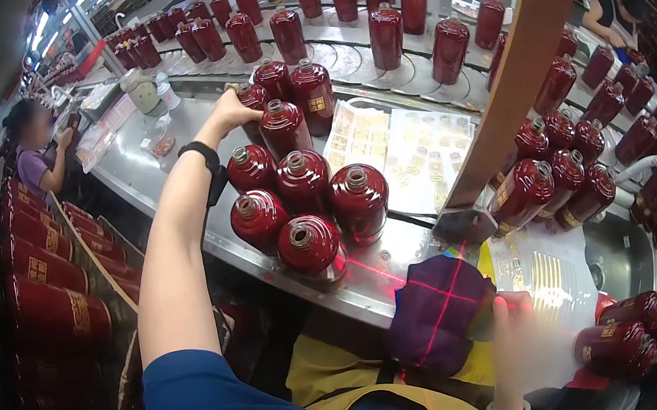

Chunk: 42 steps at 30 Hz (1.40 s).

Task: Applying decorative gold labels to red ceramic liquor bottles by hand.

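My left hand (231, 111) reaches across the metal bench and curls round a dark red glossy glass bottle (250, 96) at the back of a cluster. Several more open-necked bottles stand close together nearer to me, among them one bottle (310, 239) at the bench's front edge. One bottle (315, 95) at the back bears a gold square label. By the purple cloth (438, 315), my right hand (517, 338) is smeared by motion, so its fingers cannot be read. Red laser lines cross the cloth. A sheet with gold strips (548, 276) lies beyond that hand.
Paper sheets of gold labels (430, 156) lie behind the cluster. A brown post (509, 55) rises right of them. Bottles line a conveyor (338, 58) at the back; others lie tilted at right, near a sink (622, 250). Another person (43, 154) works at far left.
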{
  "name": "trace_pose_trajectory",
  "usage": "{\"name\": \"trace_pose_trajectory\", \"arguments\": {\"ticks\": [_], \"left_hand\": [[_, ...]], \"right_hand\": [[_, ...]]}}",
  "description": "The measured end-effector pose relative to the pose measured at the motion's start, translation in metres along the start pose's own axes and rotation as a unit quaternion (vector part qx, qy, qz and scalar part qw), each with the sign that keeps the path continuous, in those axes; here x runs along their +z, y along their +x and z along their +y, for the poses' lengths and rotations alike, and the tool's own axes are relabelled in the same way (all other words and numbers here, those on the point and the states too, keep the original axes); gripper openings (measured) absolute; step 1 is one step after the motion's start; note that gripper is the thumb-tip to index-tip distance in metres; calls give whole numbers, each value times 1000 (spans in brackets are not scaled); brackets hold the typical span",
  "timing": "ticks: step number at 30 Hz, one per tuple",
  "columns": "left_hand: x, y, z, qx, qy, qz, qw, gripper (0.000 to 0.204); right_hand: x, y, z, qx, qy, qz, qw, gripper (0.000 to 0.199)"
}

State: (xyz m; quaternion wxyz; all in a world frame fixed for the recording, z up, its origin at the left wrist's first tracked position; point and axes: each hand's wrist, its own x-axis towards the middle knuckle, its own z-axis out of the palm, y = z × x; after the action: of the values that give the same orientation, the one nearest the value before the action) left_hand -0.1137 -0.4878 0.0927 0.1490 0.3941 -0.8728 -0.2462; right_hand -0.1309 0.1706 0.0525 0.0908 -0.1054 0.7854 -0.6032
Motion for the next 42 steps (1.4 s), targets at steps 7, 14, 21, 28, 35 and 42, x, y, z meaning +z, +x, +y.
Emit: {"name": "trace_pose_trajectory", "arguments": {"ticks": [7,14,21,28,35,42], "left_hand": [[-70,-35,52,1,-44,122,992,90],[-191,-84,154,175,-315,162,919,34],[-102,-264,284,270,-680,240,638,29],[62,-360,279,44,-693,-193,693,43],[157,-379,250,-125,-667,-413,608,53],[184,-359,247,-141,-664,-415,605,55]], "right_hand": [[6,-11,-3,18,55,-20,998,11],[8,-12,-18,-119,54,-91,987,11],[7,-15,-38,-174,130,-136,967,25],[-21,-38,-43,-236,23,-91,967,105],[-11,-50,-16,-182,-30,-73,980,96],[-2,-32,-1,-169,-29,-51,984,95]]}}
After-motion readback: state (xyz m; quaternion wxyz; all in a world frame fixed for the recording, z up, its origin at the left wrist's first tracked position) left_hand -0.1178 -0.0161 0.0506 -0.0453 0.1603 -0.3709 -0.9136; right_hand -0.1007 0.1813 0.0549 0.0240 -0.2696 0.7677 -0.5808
